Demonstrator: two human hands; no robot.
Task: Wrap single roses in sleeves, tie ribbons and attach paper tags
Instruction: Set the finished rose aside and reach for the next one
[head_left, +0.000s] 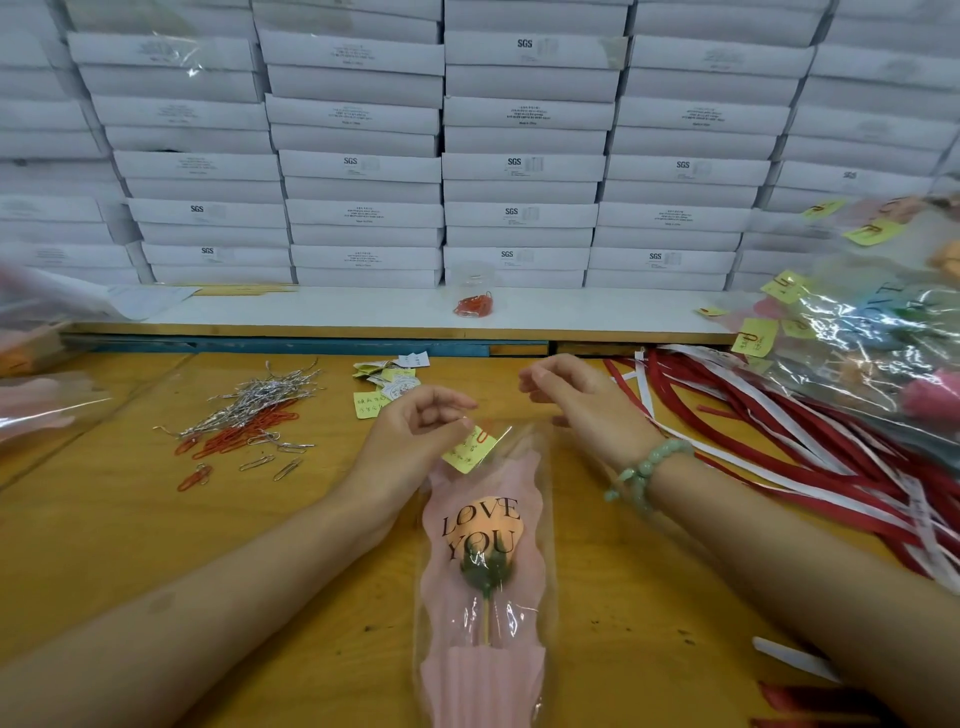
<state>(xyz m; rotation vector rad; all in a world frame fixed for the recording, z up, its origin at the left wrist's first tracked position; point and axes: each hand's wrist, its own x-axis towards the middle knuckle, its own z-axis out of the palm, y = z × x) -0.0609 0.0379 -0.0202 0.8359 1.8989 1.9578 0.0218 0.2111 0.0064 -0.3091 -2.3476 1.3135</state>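
The sleeved rose (483, 535) lies on the worktop (249, 571) between my forearms. My left hand (415, 428) curls against its yellow tag (466, 453); I cannot tell if it pinches. My right hand (576, 405) hovers beside, relaxed.

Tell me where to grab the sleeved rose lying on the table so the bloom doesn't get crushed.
I'd pinch the sleeved rose low, across the stem just below the orange bloom, fingers coming in from its right edge with the free right hand. It lies flat, bloom end away from you; the stem stretch is thin, and the yellow tag clipped at the top is left alone.
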